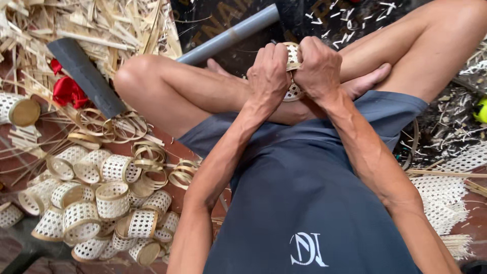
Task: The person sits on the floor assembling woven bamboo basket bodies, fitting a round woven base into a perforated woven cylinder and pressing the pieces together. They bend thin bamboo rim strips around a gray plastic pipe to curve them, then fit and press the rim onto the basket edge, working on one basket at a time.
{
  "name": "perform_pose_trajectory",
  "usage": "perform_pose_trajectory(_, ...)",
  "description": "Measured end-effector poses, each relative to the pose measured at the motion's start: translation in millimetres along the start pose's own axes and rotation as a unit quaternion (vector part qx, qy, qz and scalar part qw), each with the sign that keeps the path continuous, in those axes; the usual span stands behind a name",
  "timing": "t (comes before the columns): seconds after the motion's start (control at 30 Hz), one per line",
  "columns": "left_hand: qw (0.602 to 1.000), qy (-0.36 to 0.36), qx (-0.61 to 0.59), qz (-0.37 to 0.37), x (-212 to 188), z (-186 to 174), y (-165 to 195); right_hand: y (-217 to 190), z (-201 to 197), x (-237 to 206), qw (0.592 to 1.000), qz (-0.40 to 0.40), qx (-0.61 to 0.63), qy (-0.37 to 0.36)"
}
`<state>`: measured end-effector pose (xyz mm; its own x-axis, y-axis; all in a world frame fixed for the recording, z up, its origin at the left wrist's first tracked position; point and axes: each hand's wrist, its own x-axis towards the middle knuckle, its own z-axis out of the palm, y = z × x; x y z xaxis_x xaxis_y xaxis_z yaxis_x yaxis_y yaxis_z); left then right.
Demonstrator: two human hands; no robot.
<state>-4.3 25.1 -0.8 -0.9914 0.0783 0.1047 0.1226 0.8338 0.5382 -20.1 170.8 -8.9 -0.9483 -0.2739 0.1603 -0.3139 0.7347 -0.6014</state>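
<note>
1. Two hands worked on one small woven basket (pixel 293 76), held above the person's crossed legs, just over the ankles. The left hand (pixel 268 76) was closed around its left side, and the right hand (pixel 319 68) was wrapped tight over its right side and rim, so only a strip of the open lattice showed between them.
2. The basket looked very light, a thin cane weave with holes throughout. I would judge it springy rather than stiff, easy to crush if squeezed across the open middle. The banded rim seemed the firmest place to take hold of, which was where the fingers sat.
3. A pile of finished woven cylinders (pixel 101 213) lay on the floor to the person's left, tumbled against one another, with loose bamboo rings (pixel 149 162) just beside them.
4. Bamboo strips and shavings (pixel 101 25) littered the floor beyond, with a dark flat blade-like piece (pixel 86 76) and a red cloth (pixel 68 91) lying among them.
5. A grey pipe (pixel 228 35) lay on the floor past the knees, and a sheet of woven lattice (pixel 446 198) lay to the right.
</note>
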Motion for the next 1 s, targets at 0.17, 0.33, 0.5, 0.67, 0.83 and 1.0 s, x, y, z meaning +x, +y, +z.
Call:
perform_pose_trajectory(0.17, 0.999, -0.017, 0.008, -0.028, 6.3, 3.8, -10.1, 6.0, 11.4, 14.2, 0.999, -0.021, -0.023, -0.031)
perform_pose_trajectory(0.33, 0.998, -0.032, 0.015, -0.042, 15.1, 18.9, -21.8, 14.9, 18.9, 25.9, 0.997, -0.038, -0.032, -0.052)
perform_pose_trajectory(0.5, 0.999, -0.028, 0.035, -0.015, 26.8, 21.3, -23.5, 16.7, 15.3, 39.0, 0.995, -0.07, -0.05, -0.053)
perform_pose_trajectory(0.67, 0.994, -0.103, -0.007, -0.019, 40.0, 10.7, -22.5, 18.5, 7.9, 55.2, 0.984, 0.029, -0.032, -0.172)
perform_pose_trajectory(0.83, 0.994, -0.107, -0.019, 0.004, 41.8, 13.2, -19.6, 20.7, 1.4, 57.6, 0.986, 0.028, 0.009, -0.164)
perform_pose_trajectory(1.0, 0.993, -0.114, -0.029, -0.003, 42.8, 22.5, -21.5, 18.2, -0.8, 59.4, 0.979, 0.075, 0.0, -0.19)
